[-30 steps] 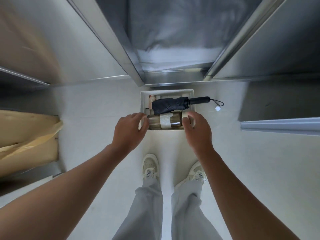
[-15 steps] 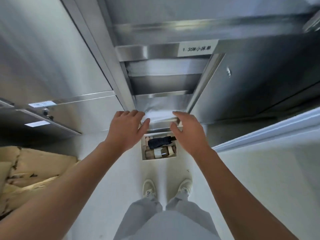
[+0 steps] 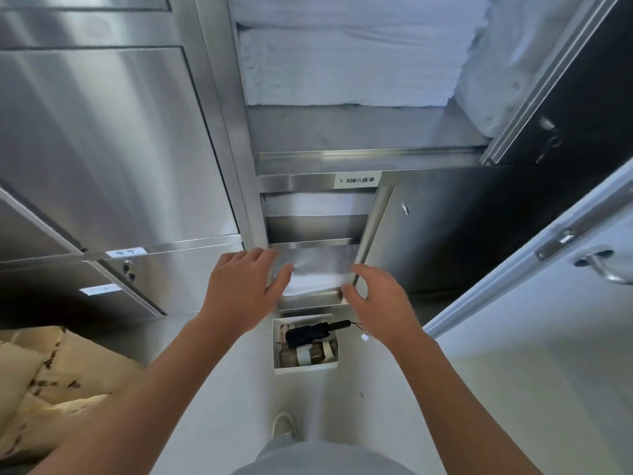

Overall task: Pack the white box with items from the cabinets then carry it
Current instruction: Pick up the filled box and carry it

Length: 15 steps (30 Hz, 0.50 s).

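White box (image 3: 329,367) set on the floor at 6 o'clock, folded black umbrella (image 3: 308,333) and brown bottle (image 3: 303,356) packed inside, left hand (image 3: 241,292) and right hand (image 3: 378,301) spread open, nothing gripped, raised before the steel cabinet (image 3: 219,138) at 12 o'clock

Both hands are lifting away from the white box (image 3: 305,367) on the floor: the left hand (image 3: 239,292) and right hand (image 3: 378,303), which were gripping its near edge, are now raised, empty and spread, before the cabinet's (image 3: 318,159) lowest shelf, as folded white linens (image 3: 346,70) are coming into view above.
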{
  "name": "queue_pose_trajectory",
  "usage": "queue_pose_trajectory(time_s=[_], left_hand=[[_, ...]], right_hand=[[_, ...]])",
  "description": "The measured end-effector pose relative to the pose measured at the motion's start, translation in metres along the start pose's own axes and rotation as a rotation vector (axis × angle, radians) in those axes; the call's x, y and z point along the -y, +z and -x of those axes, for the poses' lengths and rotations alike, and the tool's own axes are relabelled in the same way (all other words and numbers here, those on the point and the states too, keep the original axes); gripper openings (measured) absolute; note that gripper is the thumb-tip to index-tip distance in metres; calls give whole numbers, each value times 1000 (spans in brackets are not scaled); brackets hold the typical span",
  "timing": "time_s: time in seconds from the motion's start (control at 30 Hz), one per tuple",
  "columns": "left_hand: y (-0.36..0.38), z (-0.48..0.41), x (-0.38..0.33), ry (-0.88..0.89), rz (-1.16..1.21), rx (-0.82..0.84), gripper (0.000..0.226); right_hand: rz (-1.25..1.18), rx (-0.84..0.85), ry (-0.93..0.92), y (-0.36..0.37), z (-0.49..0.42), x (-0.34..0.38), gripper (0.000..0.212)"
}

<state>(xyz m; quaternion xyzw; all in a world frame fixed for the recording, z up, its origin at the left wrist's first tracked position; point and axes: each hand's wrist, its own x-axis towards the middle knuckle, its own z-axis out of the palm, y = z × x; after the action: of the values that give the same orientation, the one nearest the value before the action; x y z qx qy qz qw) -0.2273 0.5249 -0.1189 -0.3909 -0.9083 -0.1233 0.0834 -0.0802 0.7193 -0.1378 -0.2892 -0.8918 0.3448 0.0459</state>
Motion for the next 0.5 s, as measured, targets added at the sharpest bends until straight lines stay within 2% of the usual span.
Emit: queue_pose_trajectory(time_s=[0.23, 0.5], left_hand=[[-44, 66, -58, -95, -110, -31, 57], [-95, 154, -150, -143, -86, -34, 57]], right_hand=[[44, 19, -167, -47, 59, -4, 48], [61, 43, -297, -88, 153, -34, 50]])
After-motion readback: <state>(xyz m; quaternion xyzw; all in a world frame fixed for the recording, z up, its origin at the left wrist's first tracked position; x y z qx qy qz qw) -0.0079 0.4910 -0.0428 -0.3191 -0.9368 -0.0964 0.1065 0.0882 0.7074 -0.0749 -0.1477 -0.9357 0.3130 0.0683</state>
